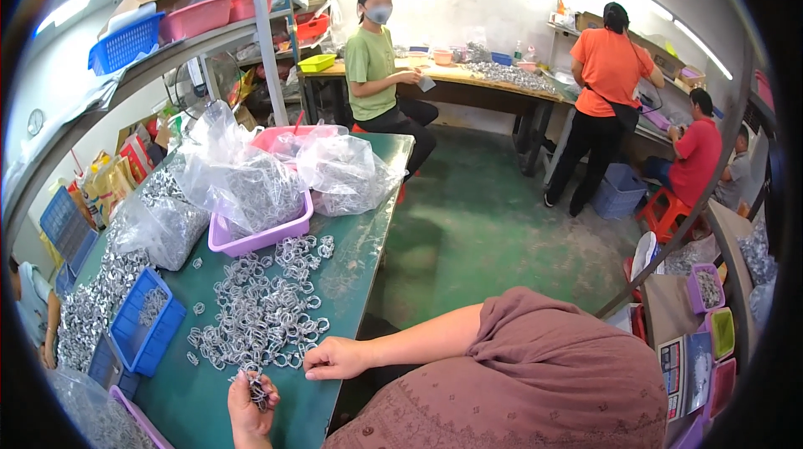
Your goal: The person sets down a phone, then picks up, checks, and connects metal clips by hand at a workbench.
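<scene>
A loose pile of small silvery ring-shaped metal parts (259, 307) is spread over the green tabletop (201, 399). At the near end of the pile, my left hand (248, 412) is closed around several of these metal rings (258, 392), which show between the fingers and thumb. My right hand (339, 357) rests by the table's right edge, at the pile's near right side. Its fingers are curled together, and whatever they may hold is hidden.
A purple tray (261, 238) behind the pile bears clear bags (242, 190) of metal parts. A blue basket (149, 322) stands to the left, beside a heap of shiny pieces (96, 307). A shelf (192, 43) overhangs the left. Several people work across the green floor (468, 223).
</scene>
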Tool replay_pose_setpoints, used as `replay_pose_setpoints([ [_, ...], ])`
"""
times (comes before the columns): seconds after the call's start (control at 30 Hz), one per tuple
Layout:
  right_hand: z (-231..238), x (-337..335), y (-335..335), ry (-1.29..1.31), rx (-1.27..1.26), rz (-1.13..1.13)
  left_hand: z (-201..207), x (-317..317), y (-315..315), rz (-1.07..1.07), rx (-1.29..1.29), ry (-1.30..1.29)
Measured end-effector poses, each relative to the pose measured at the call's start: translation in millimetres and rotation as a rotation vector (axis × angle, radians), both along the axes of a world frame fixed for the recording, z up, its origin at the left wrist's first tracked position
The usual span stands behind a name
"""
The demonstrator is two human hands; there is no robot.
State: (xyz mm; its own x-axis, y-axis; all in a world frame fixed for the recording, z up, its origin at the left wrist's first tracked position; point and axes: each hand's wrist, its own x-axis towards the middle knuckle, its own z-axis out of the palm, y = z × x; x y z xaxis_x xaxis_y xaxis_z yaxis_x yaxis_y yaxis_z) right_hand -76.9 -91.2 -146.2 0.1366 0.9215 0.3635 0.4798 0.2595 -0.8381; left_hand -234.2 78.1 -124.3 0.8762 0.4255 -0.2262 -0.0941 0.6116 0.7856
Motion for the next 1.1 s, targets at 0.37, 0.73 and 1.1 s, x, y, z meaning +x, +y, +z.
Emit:
replay_pose_setpoints([
  [0.37, 4, 4, 10, 0.039, -0.038, -0.055, 17, 1, 1, 0.021, -0.03, -0.039],
  [0.73, 2, 0, 6, 0.078, -0.056, -0.073, 21, -1, -11, -0.028, -0.022, -0.022],
  [1.1, 8, 1, 6, 0.183, -0.137, -0.059, 15, 0, -6, -0.042, -0.056, 0.016],
])
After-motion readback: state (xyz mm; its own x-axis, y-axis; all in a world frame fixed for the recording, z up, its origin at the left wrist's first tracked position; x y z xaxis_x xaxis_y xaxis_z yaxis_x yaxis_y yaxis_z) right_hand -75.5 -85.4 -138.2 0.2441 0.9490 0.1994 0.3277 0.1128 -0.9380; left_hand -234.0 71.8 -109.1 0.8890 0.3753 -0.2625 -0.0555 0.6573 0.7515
